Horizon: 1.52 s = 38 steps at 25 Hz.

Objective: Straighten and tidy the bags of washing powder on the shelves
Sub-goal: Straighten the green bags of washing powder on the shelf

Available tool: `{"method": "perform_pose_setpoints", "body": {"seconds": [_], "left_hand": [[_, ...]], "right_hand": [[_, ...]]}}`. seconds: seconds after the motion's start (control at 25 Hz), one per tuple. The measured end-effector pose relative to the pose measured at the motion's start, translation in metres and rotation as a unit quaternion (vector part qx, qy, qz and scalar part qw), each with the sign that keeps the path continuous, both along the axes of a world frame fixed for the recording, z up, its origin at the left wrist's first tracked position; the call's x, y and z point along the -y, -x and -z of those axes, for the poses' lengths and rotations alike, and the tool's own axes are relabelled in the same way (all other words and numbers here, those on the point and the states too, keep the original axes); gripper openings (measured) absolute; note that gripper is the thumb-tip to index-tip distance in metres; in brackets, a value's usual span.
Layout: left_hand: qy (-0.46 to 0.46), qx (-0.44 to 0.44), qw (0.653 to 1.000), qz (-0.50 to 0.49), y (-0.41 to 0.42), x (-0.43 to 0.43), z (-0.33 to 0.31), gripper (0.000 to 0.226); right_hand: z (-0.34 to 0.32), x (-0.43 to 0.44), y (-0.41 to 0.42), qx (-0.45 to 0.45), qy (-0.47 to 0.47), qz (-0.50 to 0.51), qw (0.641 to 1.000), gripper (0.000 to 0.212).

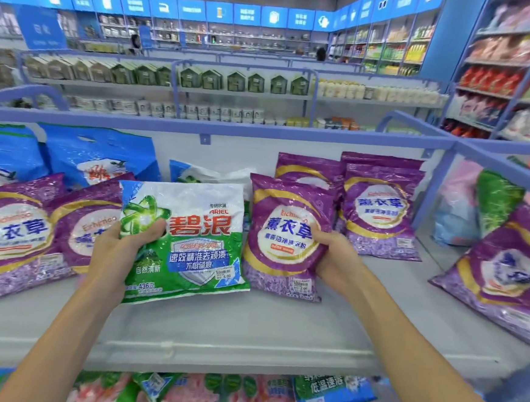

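My left hand (120, 246) grips the left edge of a green and white Ariel bag (193, 242), held upright at the middle of the grey shelf (247, 323). My right hand (335, 257) grips the right side of a purple lavender bag (283, 234) standing just right of it. Two more purple bags (380, 206) lean against the back wall behind it. At the left lie two purple bags (7, 237) with blue bags (96, 152) behind them. Another purple bag (505, 277) leans at the far right.
A white and green bag (202, 173) lies behind the Ariel bag. A blue upright (432, 195) divides this bay from the right bay with pink and green bags (495, 200). More bags fill the lower shelf (242, 395). Other aisles stand behind.
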<state>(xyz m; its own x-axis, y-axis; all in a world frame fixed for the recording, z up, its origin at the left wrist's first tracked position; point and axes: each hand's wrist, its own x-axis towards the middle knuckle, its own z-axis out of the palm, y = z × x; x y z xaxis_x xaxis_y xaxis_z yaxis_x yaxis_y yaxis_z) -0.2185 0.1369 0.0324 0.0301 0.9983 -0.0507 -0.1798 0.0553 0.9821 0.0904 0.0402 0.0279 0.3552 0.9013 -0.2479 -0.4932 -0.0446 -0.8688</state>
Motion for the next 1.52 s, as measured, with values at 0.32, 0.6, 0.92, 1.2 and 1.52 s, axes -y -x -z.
{"method": "perform_pose_setpoints", "body": {"seconds": [0.32, 0.6, 0.92, 1.2, 1.52], "left_hand": [[0.016, 0.002, 1.000, 0.015, -0.028, 0.009, 0.009, 0.033], [0.015, -0.001, 1.000, -0.009, -0.020, 0.004, 0.015, 0.050], [0.027, 0.015, 0.999, -0.020, -0.011, 0.009, 0.011, 0.034], [0.041, 0.024, 0.999, -0.023, 0.005, 0.005, 0.008, 0.048], [0.027, 0.032, 0.999, 0.010, 0.012, 0.000, 0.010, 0.051]], "right_hand": [[-0.022, -0.017, -0.045, 0.087, -0.023, 0.109, 0.990, 0.030], [-0.027, -0.070, -0.063, 0.085, -0.033, 0.191, 0.977, 0.064], [-0.019, -0.046, -0.039, 0.462, -0.016, 0.294, 0.837, 0.060], [-0.014, -0.092, 0.045, 0.484, -0.024, -0.046, 0.874, 0.057], [-0.005, -0.148, 0.079, 0.389, -0.028, 0.095, 0.916, 0.050]]}}
